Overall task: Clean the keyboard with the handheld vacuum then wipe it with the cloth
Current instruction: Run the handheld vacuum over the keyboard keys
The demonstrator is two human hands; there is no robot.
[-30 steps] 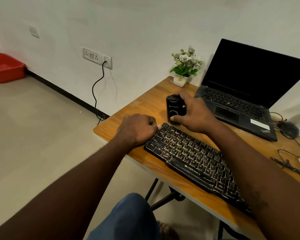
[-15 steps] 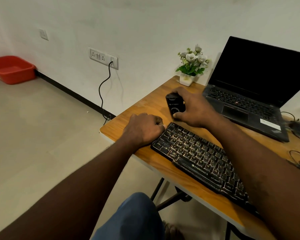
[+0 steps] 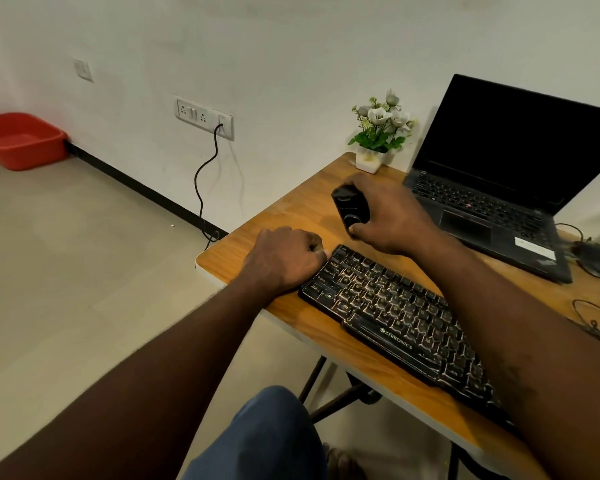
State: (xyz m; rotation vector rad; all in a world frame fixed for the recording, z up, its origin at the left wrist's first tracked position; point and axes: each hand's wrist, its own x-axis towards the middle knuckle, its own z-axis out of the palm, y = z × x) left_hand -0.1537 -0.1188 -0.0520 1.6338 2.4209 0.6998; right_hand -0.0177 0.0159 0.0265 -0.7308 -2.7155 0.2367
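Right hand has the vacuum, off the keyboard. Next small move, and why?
Probably bring the handheld vacuum toward the person, onto the top-left keys of the keyboard. The right hand grips it over the table beyond the keyboard's far edge, with no keys under it; the left hand rests curled at the keyboard's left end, seemingly steadying it.

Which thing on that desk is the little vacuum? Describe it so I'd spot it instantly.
On the wooden desk, look between the open laptop and the keyboard. The right hand grips the handheld vacuum: unlike its flat neighbours, a stubby black cylinder with a ring on its front.
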